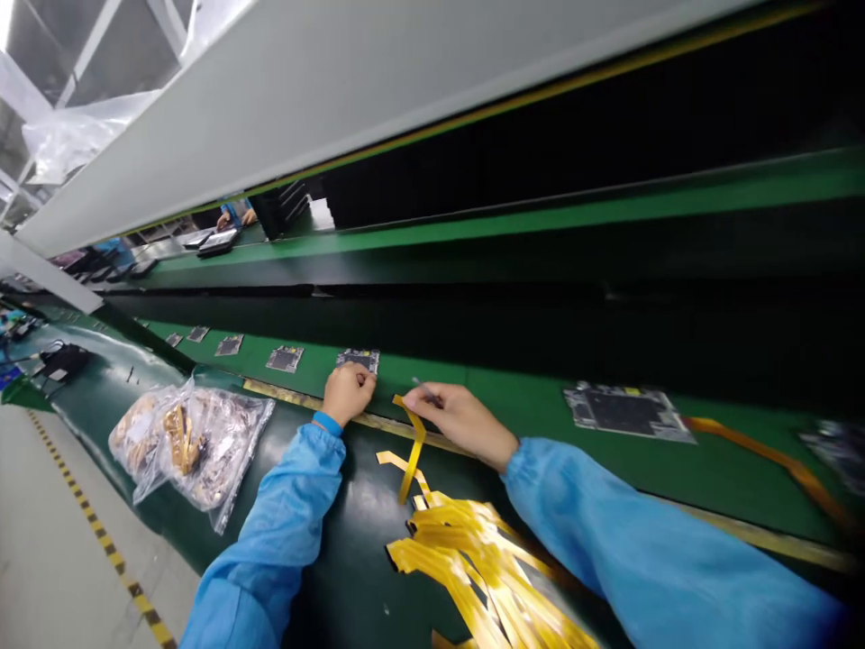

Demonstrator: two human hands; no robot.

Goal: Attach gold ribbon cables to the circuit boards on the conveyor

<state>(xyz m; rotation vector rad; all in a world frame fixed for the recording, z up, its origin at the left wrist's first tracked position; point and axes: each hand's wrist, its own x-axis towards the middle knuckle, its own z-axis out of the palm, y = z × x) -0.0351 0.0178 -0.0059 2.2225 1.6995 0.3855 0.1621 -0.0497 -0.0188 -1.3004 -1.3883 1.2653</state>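
Observation:
My left hand (348, 393) has its fingers closed at the near edge of a circuit board (360, 358) lying on the green belt; the fingertips partly cover that edge. To its right, my right hand (463, 416) pinches a yellow flat flex cable (414, 442), which hangs down over the belt's near edge. A small thin grey piece (425, 391) also shows at its fingertips, too small to name. Below my right hand, a pile of similar flex cables (473, 550) lies on the dark green bench (351, 559).
Along the belt (500, 388) lie more boards, including one (628, 412) at right with a flex cable (750, 446). Clear plastic bags (223, 433) sit on the bench at left. An overhead shelf (378, 81) spans above. Another person's hands (236, 217) show far back.

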